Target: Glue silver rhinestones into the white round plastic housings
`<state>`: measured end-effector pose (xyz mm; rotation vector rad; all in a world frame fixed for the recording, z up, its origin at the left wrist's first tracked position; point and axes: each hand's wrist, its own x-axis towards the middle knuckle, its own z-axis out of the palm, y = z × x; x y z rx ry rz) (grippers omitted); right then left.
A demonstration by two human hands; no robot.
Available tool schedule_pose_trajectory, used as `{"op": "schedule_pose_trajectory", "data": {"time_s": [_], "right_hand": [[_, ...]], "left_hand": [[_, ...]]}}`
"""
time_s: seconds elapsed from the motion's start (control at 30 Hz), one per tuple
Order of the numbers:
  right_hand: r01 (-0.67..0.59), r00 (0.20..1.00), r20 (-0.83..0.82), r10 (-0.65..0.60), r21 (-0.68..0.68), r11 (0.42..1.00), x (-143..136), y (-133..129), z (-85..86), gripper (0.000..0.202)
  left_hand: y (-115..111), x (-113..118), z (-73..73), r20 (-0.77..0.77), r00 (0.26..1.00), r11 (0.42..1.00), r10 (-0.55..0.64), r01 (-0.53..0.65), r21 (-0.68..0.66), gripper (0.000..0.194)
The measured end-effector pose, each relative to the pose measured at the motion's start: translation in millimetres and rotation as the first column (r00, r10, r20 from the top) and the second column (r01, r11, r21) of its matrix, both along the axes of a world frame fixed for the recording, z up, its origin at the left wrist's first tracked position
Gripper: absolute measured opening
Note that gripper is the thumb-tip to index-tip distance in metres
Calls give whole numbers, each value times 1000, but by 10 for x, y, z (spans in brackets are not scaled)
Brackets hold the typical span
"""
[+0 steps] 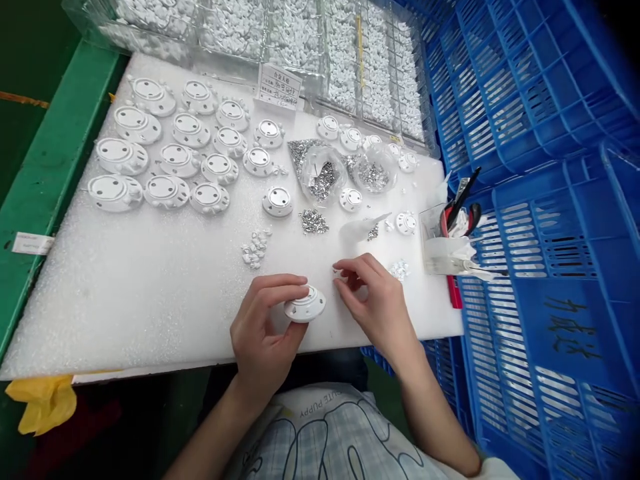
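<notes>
My left hand (267, 327) grips a white disc-shaped part (306, 308) with a raised top and small dark marks around its side, held near the front edge of the foam-covered table (165, 280). To its right, my right hand (373, 293) pinches a tiny piece (336, 270) between thumb and forefinger; its kind is too small to make out. Beyond the hands lie a pile of small white pieces (255, 249), a heap of small silver metal pieces (314, 221) and a translucent white bottle with a pointed nozzle (357, 230).
Rows of similar white disc parts (175, 160) stand on the back left. Two plastic bowls (323, 177) hold metal bits. Behind are clear divided trays (300, 40) of white pieces. A tool holder (443, 250) with red-handled cutters and stacked blue crates (550, 267) border the right.
</notes>
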<state>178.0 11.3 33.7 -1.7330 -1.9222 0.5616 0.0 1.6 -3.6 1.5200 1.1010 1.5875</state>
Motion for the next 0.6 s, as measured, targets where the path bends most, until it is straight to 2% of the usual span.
{"op": "schedule_pose_trajectory", "data": {"time_s": [0.1, 0.2, 0.3, 0.47, 0.6], "right_hand": [[36, 990, -138, -39, -25, 999, 65, 19, 29, 10], [48, 985, -162, -53, -30, 998, 99, 58, 43, 9], [12, 991, -135, -17, -32, 999, 119, 123, 45, 11], [-122, 991, -63, 118, -64, 990, 167, 237, 85, 12], [-223, 970, 76, 233, -119, 968, 155, 276, 135, 12]], "left_hand": [[14, 3, 3, -3, 1000, 1000, -5, 5, 8, 29], [24, 5, 6, -8, 1000, 1000, -16, 16, 17, 32], [25, 4, 6, -29, 999, 1000, -18, 18, 15, 32], [20, 0, 7, -49, 999, 1000, -19, 20, 12, 35], [14, 6, 5, -78, 997, 1000, -12, 13, 9, 33]]}}
